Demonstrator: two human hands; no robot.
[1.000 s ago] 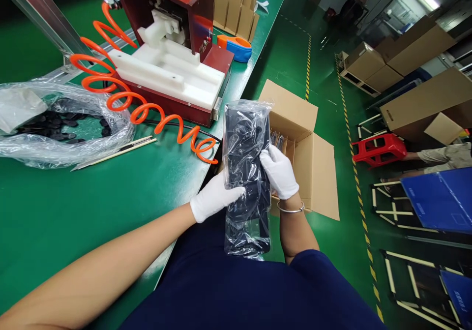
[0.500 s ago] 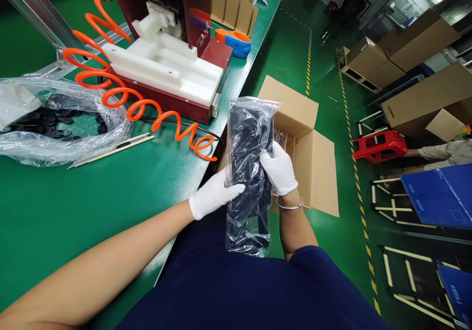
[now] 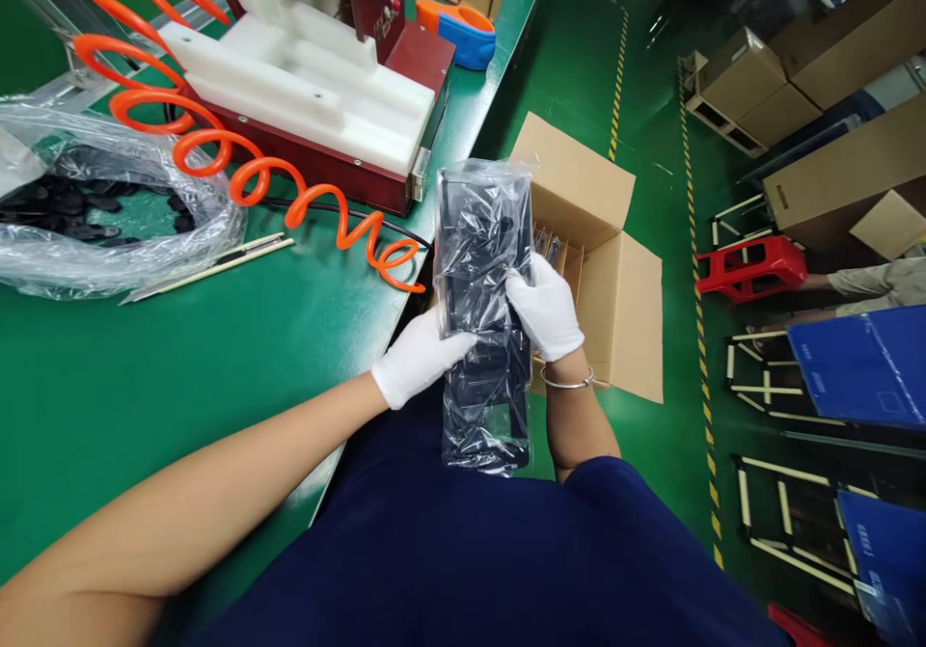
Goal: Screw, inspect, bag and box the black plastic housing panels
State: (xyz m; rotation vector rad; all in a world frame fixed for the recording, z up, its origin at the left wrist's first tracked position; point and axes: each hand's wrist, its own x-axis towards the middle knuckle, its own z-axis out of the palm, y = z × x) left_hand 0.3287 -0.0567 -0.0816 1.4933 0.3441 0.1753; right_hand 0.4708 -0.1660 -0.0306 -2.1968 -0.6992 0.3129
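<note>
A long black plastic part in a clear plastic bag (image 3: 481, 396) is held upright in front of my body, between both hands. My left hand (image 3: 420, 353), in a white glove, grips its left edge, thumb across the front and fingers hidden behind. On the right edge, my gloved right hand (image 3: 546, 310) is closed, its thumb pressing the bag's front. Just behind the right hand stands an open cardboard box (image 3: 597, 314) with dividers and several bagged pieces inside.
On the green table (image 3: 217, 367) stand a dark red machine with a white fixture (image 3: 304, 88), an orange coiled hose (image 3: 267, 179), a blue and orange tape dispenser (image 3: 463, 35) and a plastic bag of black parts (image 3: 122, 266). A red stool (image 3: 756, 269) and another person's leg (image 3: 868, 283) are at right.
The view has shifted, so the machine and table things sit higher and further left. The bagged part stands slightly straighter, facing me more squarely; both hands keep their hold.
</note>
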